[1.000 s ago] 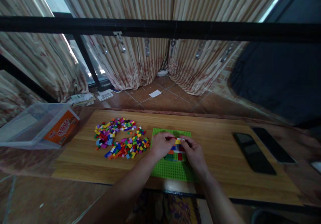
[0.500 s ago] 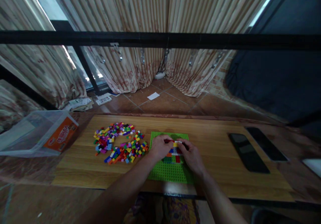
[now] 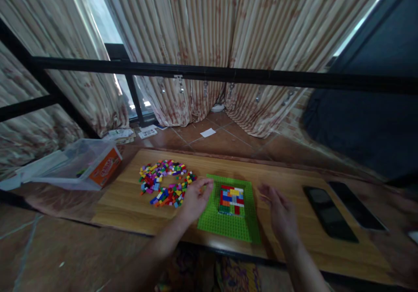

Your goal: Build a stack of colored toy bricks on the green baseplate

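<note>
- Near the lower centre of the frame, we had the green baseplate lying flat on the wooden desk, with the block of bricks sitting on its middle: red, yellow, white, blue, orange and green pieces packed side by side within a thin border.
- Just left of that block, our left hand was at the plate's left edge, its grip loosely curled with thumb and fingers a little apart; we saw no brick in it, and could not tell whether it touched the plate.
- Right of the plate, our right hand was above the desk, its grip apart, with no piece visible between the fingers.
- Left of centre, the loose bricks lay in a rough ring, nearest our left hand; at far left stood the clear tub with its orange label.
- Towards the lower right, two dark phones lay side by side.
- At mid-frame, we judged ourselves between placements; adding any brick would call for a fine pinch, studs lined up and a straight press.
</note>
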A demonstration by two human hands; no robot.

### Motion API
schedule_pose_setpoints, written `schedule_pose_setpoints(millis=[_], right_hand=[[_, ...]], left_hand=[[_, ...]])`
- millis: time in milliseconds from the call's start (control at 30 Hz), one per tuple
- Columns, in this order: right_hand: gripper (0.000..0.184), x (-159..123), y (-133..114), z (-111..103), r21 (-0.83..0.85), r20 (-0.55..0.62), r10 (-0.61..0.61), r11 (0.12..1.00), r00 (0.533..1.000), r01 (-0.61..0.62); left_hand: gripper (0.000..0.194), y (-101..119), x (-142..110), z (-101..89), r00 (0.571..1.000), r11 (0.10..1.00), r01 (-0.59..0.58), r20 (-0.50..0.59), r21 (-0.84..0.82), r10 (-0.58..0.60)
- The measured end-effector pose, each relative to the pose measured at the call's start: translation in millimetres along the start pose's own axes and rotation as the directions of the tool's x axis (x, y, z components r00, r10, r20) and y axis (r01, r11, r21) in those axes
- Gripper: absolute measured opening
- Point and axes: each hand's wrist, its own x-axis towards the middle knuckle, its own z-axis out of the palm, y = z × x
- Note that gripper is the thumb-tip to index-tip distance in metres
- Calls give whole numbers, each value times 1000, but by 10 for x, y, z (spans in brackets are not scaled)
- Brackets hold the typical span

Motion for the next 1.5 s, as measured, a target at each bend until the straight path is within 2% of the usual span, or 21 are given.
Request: schedule_pose_setpoints(millis=[100, 200, 300, 400, 467, 533, 667, 800, 900, 1033, 1167, 1300, 1400, 1500], right_hand=[[45, -173, -134, -23, -123, -46, -10, 992, 999, 5], [44, -434, -162, 116, -267, -39, -28, 963, 999, 16], [37, -732, -85, 400, -357, 186, -48, 927, 981, 113], [31, -977, 40, 733, -401, 439, -88, 871, 894, 283], [30, -1079, 116, 942, -411, 550, -124, 821, 826, 396], [29, -1127, 175, 1128, -422, 612, -156, 765, 776, 486], [30, -1111, 255, 1425, -488, 672, -179, 622, 718, 612], [29, -1061, 319, 1599, -570, 682, -168, 488, 712, 661], [27, -1050, 349, 1665, -590, 676, -177, 450, 715, 670], [27, -1045, 358, 1746, -572, 681, -193, 462, 707, 678], [26, -1002, 346, 1825, -492, 696, -218, 551, 685, 674], [31, -847, 306, 1853, -463, 655, -248, 614, 714, 639], [33, -626, 270, 1878, -531, 618, -263, 556, 741, 640], [37, -391, 261, 1943, -575, 649, -256, 451, 716, 682]], left_hand=[[29, -134, -263, -457, 988, 995, 19, -151, 102, -3], [31, -384, -495, -980, 929, 973, 132, -367, 187, -55], [33, -637, -646, -1425, 855, 913, 284, -508, 292, -104], [32, -842, -697, -1653, 816, 843, 354, -574, 405, -67], [31, -952, -686, -1670, 821, 815, 347, -570, 465, -24], [32, -1036, -661, -1613, 835, 796, 320, -549, 513, 18], [32, -1111, -637, -1464, 867, 743, 293, -495, 602, 59], [31, -1120, -654, -1430, 884, 725, 281, -463, 628, 58], [29, -1120, -664, -1438, 892, 725, 267, -447, 635, 63], [28, -1111, -661, -1434, 897, 705, 269, -438, 656, 65], [27, -1111, -659, -1430, 897, 696, 263, -436, 668, 79], [26, -1106, -664, -1428, 900, 703, 251, -429, 665, 84], [26, -1091, -668, -1425, 902, 706, 252, -425, 662, 76], [26, -1077, -671, -1424, 905, 704, 255, -420, 663, 68]])
